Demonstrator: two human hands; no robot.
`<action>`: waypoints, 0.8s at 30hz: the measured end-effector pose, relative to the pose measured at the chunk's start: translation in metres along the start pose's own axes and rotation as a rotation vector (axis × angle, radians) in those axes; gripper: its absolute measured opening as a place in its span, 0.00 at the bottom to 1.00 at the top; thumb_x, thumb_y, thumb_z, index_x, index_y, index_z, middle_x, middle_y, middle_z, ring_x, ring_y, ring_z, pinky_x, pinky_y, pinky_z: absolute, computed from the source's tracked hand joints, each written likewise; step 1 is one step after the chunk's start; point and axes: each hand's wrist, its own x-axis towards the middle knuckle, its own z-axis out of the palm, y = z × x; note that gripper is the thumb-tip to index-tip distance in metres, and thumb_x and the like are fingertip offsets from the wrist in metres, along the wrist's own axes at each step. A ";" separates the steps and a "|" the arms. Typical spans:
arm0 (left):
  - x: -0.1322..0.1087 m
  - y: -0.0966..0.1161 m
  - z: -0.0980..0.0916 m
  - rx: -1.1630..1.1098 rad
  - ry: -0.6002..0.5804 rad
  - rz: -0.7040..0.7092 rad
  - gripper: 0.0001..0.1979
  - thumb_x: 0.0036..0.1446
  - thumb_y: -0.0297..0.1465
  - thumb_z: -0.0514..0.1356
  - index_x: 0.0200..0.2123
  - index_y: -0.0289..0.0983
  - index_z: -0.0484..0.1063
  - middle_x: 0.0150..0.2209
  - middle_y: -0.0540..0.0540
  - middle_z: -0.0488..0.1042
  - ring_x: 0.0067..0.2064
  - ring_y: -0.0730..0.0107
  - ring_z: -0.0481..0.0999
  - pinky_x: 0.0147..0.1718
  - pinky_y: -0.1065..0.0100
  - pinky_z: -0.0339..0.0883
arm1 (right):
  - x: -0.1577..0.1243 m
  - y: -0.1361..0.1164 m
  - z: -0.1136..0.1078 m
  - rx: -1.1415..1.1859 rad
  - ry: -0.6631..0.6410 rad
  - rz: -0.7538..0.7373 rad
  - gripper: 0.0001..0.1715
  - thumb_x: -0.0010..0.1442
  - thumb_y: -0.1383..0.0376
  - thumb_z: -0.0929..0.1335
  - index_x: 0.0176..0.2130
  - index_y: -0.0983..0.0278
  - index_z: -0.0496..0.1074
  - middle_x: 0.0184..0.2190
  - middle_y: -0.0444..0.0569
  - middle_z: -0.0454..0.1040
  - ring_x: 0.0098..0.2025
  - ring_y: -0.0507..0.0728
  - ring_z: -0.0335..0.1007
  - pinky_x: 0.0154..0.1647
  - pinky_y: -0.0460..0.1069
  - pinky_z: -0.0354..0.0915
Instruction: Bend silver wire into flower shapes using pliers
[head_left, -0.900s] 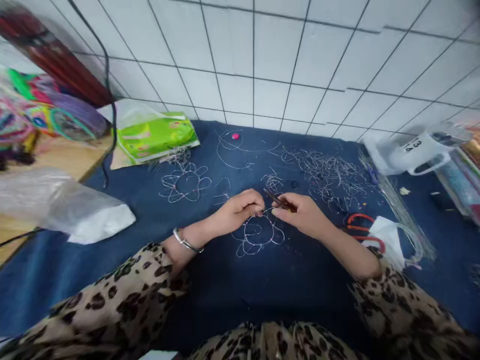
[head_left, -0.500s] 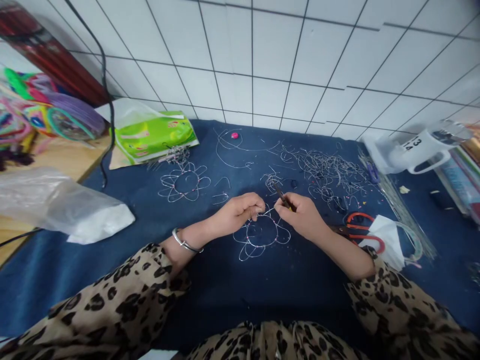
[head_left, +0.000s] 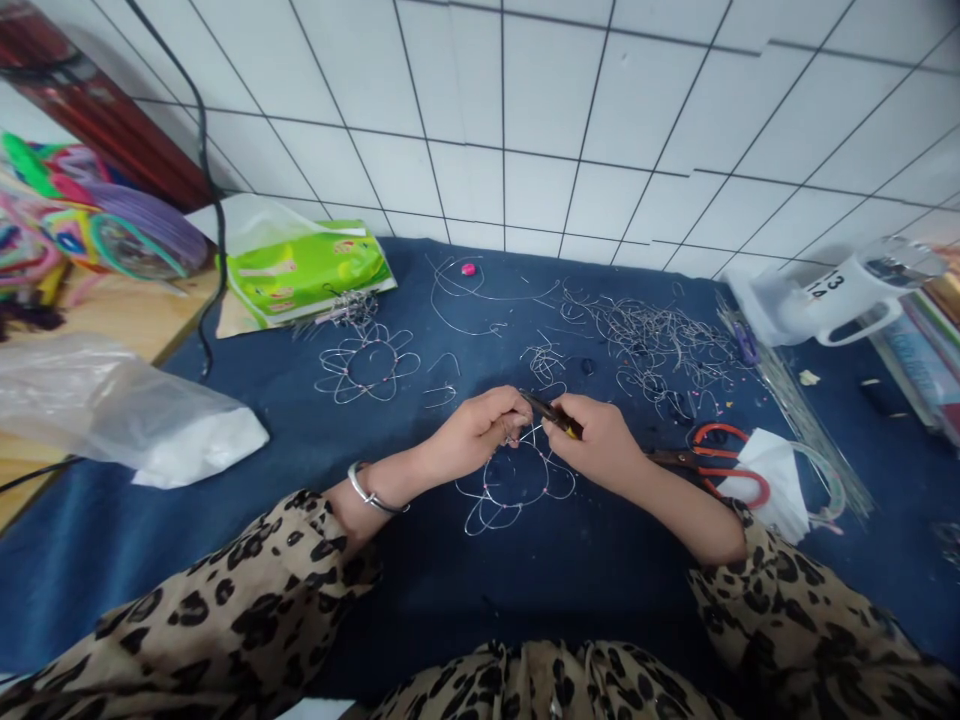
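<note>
Left hand [head_left: 480,432] pinching top of wire flower [head_left: 514,487], flower flat on blue cloth [head_left: 300,430] at 6 o'clock of both hands, right hand [head_left: 604,445] closed round slim pliers [head_left: 546,408] pointing 10 o'clock, red scissors [head_left: 716,458] at its 3 o'clock.

Your sleeves [head_left: 225,600] are leopard print, tan with black spots. The cloth [head_left: 420,570] is dark blue. The wire flower [head_left: 517,485] is silver with pink beads, and the pliers [head_left: 551,410] are dark. Red-handled scissors [head_left: 712,463] lie toward the cloth's right edge, and a bright green pack [head_left: 311,270] sits at its far left corner.
</note>
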 end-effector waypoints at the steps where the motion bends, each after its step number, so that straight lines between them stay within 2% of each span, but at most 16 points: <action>1: 0.000 0.000 0.001 0.011 0.003 0.017 0.07 0.63 0.28 0.48 0.36 0.34 0.65 0.30 0.49 0.65 0.29 0.78 0.68 0.30 0.71 0.67 | 0.000 -0.001 0.000 0.014 -0.021 0.010 0.05 0.54 0.65 0.64 0.28 0.64 0.66 0.22 0.41 0.62 0.24 0.48 0.57 0.27 0.45 0.52; 5: 0.000 0.001 0.001 0.074 0.011 0.037 0.08 0.63 0.28 0.49 0.36 0.34 0.66 0.30 0.49 0.65 0.30 0.77 0.67 0.30 0.71 0.67 | 0.000 -0.002 0.000 0.069 -0.058 0.003 0.10 0.55 0.65 0.64 0.24 0.64 0.62 0.21 0.40 0.60 0.24 0.48 0.56 0.26 0.45 0.51; 12: -0.001 0.001 0.000 0.165 0.022 0.071 0.07 0.63 0.27 0.48 0.36 0.34 0.65 0.29 0.49 0.65 0.29 0.77 0.66 0.30 0.71 0.65 | -0.002 -0.003 0.000 0.049 -0.036 -0.054 0.10 0.54 0.68 0.62 0.23 0.64 0.58 0.21 0.40 0.57 0.25 0.48 0.54 0.27 0.45 0.50; 24: -0.003 0.001 -0.001 0.091 0.002 0.019 0.07 0.64 0.29 0.48 0.38 0.36 0.64 0.27 0.51 0.64 0.26 0.79 0.65 0.28 0.72 0.64 | -0.002 -0.008 -0.011 -0.074 -0.047 -0.090 0.11 0.53 0.69 0.61 0.22 0.63 0.53 0.21 0.41 0.56 0.26 0.49 0.52 0.27 0.46 0.48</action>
